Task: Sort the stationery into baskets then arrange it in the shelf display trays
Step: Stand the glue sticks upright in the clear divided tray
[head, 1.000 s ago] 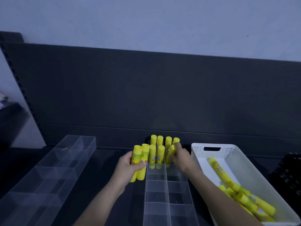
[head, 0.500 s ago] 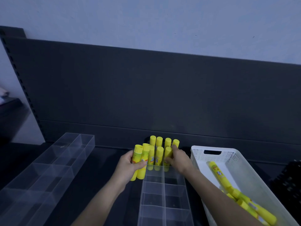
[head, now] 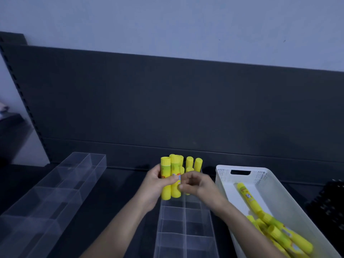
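Glue sticks (head: 170, 178), two clasped in the grip of the left hand (head: 154, 185), could knock over the standing sticks (head: 193, 163) in the tray (head: 186, 213) if the right hand (head: 200, 185), grip curled, hold unclear, fumbles.

No word, brand or number can be read anywhere. The yellow glue sticks (head: 170, 176) held upright in the left hand (head: 153, 185) carry printed labels. The left one has a reddish band low down and the right one a white-and-blue patch, both too blurred to make out. Further right, the long glue stick (head: 248, 197) lying in the white basket (head: 223, 169) bears a label with a blue-and-white patch, equally unreadable. The heaped sticks (head: 290, 239) at the near end of that basket show pale label patches, also illegible.
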Action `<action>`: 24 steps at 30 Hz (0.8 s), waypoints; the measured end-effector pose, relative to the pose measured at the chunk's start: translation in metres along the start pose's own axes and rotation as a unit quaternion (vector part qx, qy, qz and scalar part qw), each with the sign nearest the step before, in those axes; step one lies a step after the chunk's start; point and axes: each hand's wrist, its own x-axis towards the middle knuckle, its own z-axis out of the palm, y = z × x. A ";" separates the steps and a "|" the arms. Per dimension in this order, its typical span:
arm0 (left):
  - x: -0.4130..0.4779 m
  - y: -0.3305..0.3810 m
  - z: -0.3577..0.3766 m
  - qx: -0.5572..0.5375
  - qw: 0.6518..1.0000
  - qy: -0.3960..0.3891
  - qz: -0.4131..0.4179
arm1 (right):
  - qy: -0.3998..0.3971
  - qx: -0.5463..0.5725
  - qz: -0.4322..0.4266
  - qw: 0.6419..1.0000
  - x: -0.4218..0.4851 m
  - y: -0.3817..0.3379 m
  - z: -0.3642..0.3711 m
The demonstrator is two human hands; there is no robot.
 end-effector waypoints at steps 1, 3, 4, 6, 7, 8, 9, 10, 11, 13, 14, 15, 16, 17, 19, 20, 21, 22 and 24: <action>0.001 0.000 0.004 -0.003 1.000 -0.008 -0.006 | -0.015 0.025 0.001 1.000 -0.001 0.001 0.003; 0.003 -0.002 0.008 0.010 1.000 -0.015 -0.015 | -0.016 0.038 0.006 0.999 -0.002 0.003 0.004; 0.003 -0.003 0.008 0.027 0.999 -0.014 -0.018 | -0.011 0.038 0.007 0.999 -0.004 0.004 0.003; 0.003 -0.005 0.004 0.084 0.996 -0.001 -0.015 | 0.026 0.072 0.023 0.997 -0.007 0.006 -0.004; 0.001 -0.005 0.000 0.113 0.993 0.011 -0.014 | 0.061 0.098 0.040 0.992 -0.009 0.007 -0.011; 0.000 -0.006 -0.003 0.134 0.991 0.021 -0.014 | 0.098 0.110 0.054 0.988 -0.011 0.008 -0.020; -0.001 -0.006 -0.007 0.149 0.988 0.028 -0.014 | 0.138 0.085 0.065 0.985 -0.013 0.009 -0.031; -0.002 -0.008 -0.009 0.164 0.986 0.033 -0.016 | 0.175 0.012 0.073 0.982 -0.013 0.011 -0.043; -0.001 -0.009 -0.012 0.176 0.983 0.037 -0.023 | 0.198 -0.096 0.080 0.972 -0.013 0.013 -0.055; 0.001 -0.010 -0.014 0.181 0.981 0.046 -0.048 | 0.210 -0.284 0.096 0.931 -0.009 0.015 -0.069; 0.002 -0.010 -0.014 0.175 0.981 0.051 -0.063 | 0.206 -0.330 0.094 0.916 -0.006 0.015 -0.070; 0.003 -0.010 -0.014 0.170 0.981 0.052 -0.072 | 0.195 -0.358 0.090 0.909 -0.002 0.016 -0.068; 0.003 -0.010 -0.013 0.171 0.981 0.049 -0.076 | 0.182 -0.383 0.082 0.902 0.002 0.017 -0.064; 0.003 -0.010 -0.013 0.181 0.980 0.044 -0.074 | 0.170 -0.402 0.078 0.896 0.006 0.017 -0.059; 0.002 -0.009 -0.015 0.208 0.976 0.032 -0.057 | 0.154 -0.414 0.076 0.894 0.015 0.016 -0.050; 0.001 -0.009 -0.016 0.218 0.975 0.025 -0.043 | 0.146 -0.413 0.077 0.896 0.020 0.016 -0.046; 0.000 -0.008 -0.017 0.223 0.974 0.017 -0.027 | 0.136 -0.410 0.079 0.898 0.024 0.017 -0.042; -0.001 -0.008 -0.019 0.223 0.975 0.009 -0.010 | 0.126 -0.407 0.084 0.901 0.029 0.018 -0.039; -0.004 -0.006 -0.020 0.217 0.976 0.004 0.017 | 0.111 -0.387 0.096 0.910 0.035 0.022 -0.035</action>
